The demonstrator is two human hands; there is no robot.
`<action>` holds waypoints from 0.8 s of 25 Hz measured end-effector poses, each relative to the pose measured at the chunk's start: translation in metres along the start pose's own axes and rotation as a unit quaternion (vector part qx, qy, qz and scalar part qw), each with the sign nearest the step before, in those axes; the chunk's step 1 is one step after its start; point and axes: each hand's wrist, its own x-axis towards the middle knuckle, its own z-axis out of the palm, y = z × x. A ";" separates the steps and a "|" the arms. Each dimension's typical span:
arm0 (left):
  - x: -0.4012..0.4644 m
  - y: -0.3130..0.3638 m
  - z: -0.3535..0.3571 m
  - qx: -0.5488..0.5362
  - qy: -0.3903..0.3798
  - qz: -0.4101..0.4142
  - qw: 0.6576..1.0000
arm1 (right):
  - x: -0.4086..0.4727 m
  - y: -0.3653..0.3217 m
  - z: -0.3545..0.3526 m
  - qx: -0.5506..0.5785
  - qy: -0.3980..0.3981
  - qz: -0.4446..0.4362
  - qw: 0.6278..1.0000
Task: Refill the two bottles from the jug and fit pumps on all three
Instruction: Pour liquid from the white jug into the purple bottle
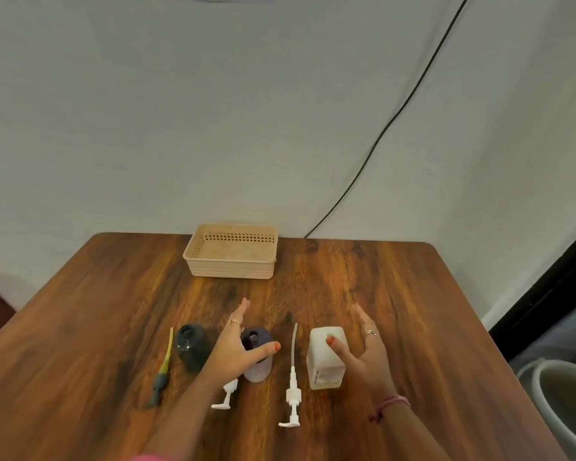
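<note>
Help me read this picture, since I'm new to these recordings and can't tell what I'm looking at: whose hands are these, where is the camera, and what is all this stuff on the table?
There is no machine: a person wears one camera on the head, looking forward and down. The left hand and right hand hover open and hold nothing. On the wooden table stand a dark green bottle, a purple bottle partly behind the left hand, and a white jug. Three pumps lie loose: a grey-and-yellow pump beside the green bottle, a white pump partly under the left wrist, and a long white pump between purple bottle and jug. A beige basket sits at the far edge.
</note>
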 end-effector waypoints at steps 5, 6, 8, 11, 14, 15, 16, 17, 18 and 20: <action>-0.006 -0.025 0.009 -0.014 -0.031 -0.057 0.998 | -0.008 0.021 0.014 0.006 -0.048 0.029 0.998; -0.008 -0.028 0.011 -0.011 -0.028 -0.066 0.997 | -0.012 0.027 0.016 0.008 -0.052 0.038 0.998; -0.011 -0.031 0.015 -0.010 -0.017 -0.078 0.997 | -0.016 0.036 0.020 0.021 -0.065 0.051 0.996; -0.012 -0.038 0.021 -0.028 0.001 -0.090 0.996 | -0.022 0.038 0.026 0.029 -0.080 0.065 0.994; -0.011 -0.044 0.025 -0.036 0.010 -0.116 0.993 | -0.021 0.040 0.030 0.044 -0.071 0.075 0.994; -0.011 -0.046 0.026 -0.038 0.012 -0.123 0.992 | -0.020 0.041 0.031 0.048 -0.068 0.081 0.993; -0.011 -0.047 0.026 -0.043 0.014 -0.125 0.991 | -0.019 0.040 0.032 0.051 -0.067 0.088 0.993; -0.010 -0.048 0.027 -0.049 0.017 -0.126 0.991 | -0.018 0.040 0.033 0.051 -0.066 0.092 0.992; -0.010 -0.049 0.028 -0.057 0.020 -0.124 0.990 | -0.017 0.040 0.034 0.047 -0.063 0.096 0.992; -0.010 -0.048 0.028 -0.079 0.024 -0.120 0.989 | -0.015 0.039 0.036 0.046 -0.053 0.099 0.993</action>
